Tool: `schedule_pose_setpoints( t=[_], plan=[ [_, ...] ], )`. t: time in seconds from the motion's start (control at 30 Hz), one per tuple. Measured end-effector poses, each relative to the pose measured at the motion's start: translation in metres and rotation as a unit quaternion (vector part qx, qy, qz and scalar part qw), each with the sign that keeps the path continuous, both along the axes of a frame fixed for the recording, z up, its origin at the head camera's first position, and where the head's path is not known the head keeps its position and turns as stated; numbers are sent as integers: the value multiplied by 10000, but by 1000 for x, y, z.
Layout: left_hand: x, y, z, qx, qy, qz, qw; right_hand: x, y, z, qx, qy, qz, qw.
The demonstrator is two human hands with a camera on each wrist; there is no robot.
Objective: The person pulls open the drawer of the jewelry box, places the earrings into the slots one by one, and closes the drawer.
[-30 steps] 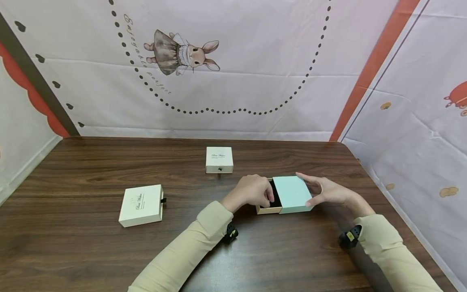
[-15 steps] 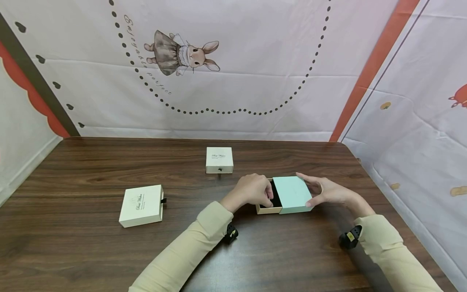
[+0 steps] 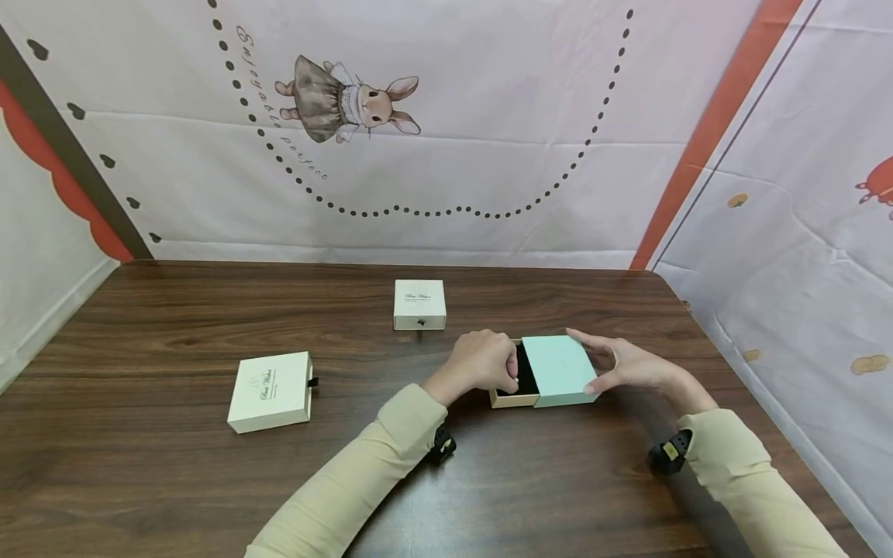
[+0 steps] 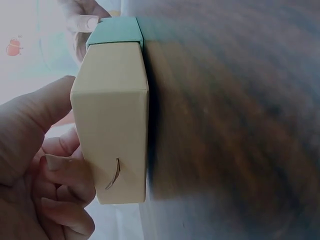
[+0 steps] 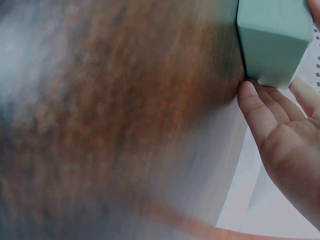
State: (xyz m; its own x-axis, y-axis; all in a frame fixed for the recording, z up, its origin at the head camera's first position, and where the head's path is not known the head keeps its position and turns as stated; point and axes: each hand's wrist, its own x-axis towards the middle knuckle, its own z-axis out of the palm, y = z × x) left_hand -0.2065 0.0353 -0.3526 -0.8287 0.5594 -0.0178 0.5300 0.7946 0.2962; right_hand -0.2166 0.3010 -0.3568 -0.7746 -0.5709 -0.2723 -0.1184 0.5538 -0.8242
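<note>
A mint-green box sleeve (image 3: 560,370) lies on the table with its cream drawer (image 3: 515,401) slid partway out to the left. Black lining (image 3: 527,370) shows inside. My right hand (image 3: 638,366) grips the sleeve's right end, thumb at the near corner and fingers at the far side. Bent over the drawer is my left hand (image 3: 481,363), its fingertips reaching down at the lining. In the left wrist view the thumb is at the drawer's upper edge and the other fingers curl above it; I cannot tell whether they pinch anything. A thin ribbon loop (image 4: 116,175) shows on the drawer's end.
On the left of the table lies a cream box (image 3: 270,390) with printed lettering and a black pull tab. A smaller cream box (image 3: 418,304) sits farther back, near the middle. Behind the brown wooden table (image 3: 174,480) hangs a printed cloth (image 3: 488,93) with a rabbit.
The left fingertips have curled in slightly over the drawer's lining. The right hand, the sleeve and the drawer stay in place.
</note>
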Motion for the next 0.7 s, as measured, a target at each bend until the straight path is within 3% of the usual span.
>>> schedule_pose_setpoints(
  t=[0.2,0.43,0.7],
  plan=[
    [0,0,2,-53,-37,-67,10000,0,1,0,38,53,8,10000],
    [2,0,5,-130,-25,-477,9988,1,1,0,-56,-4,-4,10000],
    [3,-2,3,162,141,-492,9986,0,0,0,21,43,8,10000]
  ],
)
